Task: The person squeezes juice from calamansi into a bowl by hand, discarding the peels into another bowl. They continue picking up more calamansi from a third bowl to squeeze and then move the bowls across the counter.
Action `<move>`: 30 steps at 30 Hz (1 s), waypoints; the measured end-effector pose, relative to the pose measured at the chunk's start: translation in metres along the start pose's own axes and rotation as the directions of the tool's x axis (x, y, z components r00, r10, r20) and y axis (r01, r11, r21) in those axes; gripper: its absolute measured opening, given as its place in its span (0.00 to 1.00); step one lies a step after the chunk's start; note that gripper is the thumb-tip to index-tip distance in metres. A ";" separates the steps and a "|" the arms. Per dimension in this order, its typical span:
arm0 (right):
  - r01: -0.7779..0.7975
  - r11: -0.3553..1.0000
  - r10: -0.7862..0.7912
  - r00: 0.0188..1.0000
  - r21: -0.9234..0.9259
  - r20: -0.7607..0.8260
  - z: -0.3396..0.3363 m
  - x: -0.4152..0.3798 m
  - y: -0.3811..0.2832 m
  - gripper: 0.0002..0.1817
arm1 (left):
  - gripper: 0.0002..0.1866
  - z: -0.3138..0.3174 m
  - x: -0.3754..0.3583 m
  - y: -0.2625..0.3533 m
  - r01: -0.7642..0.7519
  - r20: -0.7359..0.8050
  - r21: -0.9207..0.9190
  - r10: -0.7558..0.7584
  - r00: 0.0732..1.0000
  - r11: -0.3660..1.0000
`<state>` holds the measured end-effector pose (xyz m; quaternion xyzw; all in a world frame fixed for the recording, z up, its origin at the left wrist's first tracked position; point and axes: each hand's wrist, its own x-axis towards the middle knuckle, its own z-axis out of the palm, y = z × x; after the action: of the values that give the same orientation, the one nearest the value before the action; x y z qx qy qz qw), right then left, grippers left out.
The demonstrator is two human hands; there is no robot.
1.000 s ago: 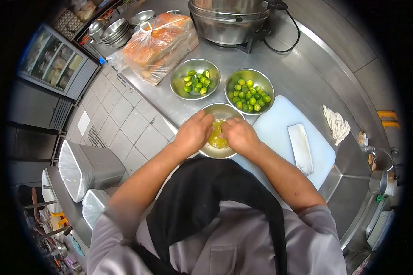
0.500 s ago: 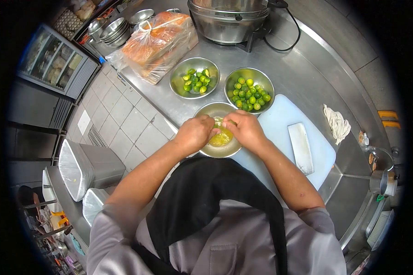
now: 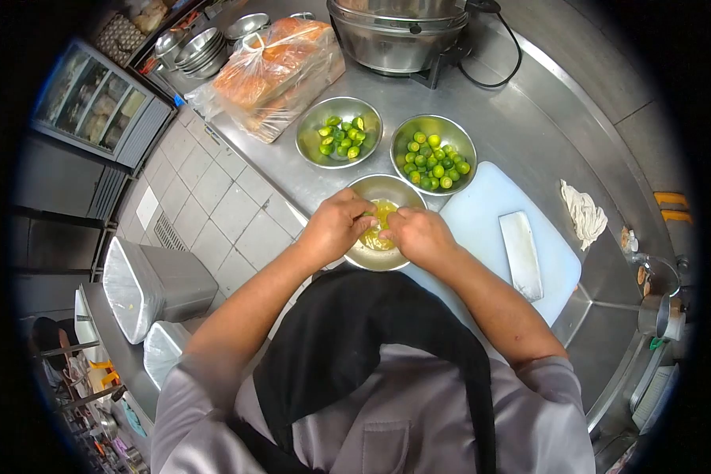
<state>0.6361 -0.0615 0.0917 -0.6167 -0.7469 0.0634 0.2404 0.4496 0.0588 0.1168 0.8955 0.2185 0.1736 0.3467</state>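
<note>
A metal bowl (image 3: 383, 185) with yellow juice (image 3: 381, 239) in it stands right in front of me. Over its left side is my left hand (image 3: 337, 227), closed, with a bit of green lime showing at the fingertips. My right hand (image 3: 421, 235) is curled over the bowl's right side; its fingers are bent inward and hide whatever may be in them. Beyond the juice bowl, one metal bowl (image 3: 312, 146) holds several squashed lime pieces (image 3: 341, 137). Another bowl (image 3: 430, 122) beside it holds several cut green limes (image 3: 436, 163).
On the right, a cleaver (image 3: 521, 257) lies on a white cutting board (image 3: 482, 207), with a crumpled cloth (image 3: 583, 215) farther right. A bagged orange-brown bundle (image 3: 270, 75) and a large metal pot (image 3: 399, 39) stand at the back. Lined bins (image 3: 162, 280) are at the left.
My hands have moved slightly apart above the juice bowl, and the right one has turned and curled inward. The whole view has shifted a little.
</note>
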 end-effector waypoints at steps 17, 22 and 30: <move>-0.128 0.985 0.132 0.991 0.118 -0.026 -0.008 0.007 0.007 0.09 | 0.12 0.009 -0.003 0.002 -0.033 -0.019 0.237 0.038 0.999 0.971; -0.229 0.927 0.227 0.973 0.298 0.041 -0.018 0.007 0.010 0.10 | 0.07 0.003 0.000 0.007 -0.047 -0.113 0.029 0.050 0.992 0.998; -0.167 0.940 0.157 0.986 0.297 0.059 -0.023 -0.007 -0.004 0.14 | 0.13 -0.007 -0.007 0.007 0.028 -0.058 -0.116 -0.035 0.998 0.993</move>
<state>0.6441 -0.0736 0.1117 -0.6312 -0.6792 0.2064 0.3125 0.4420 0.0542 0.1261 0.8648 0.2327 0.2072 0.3938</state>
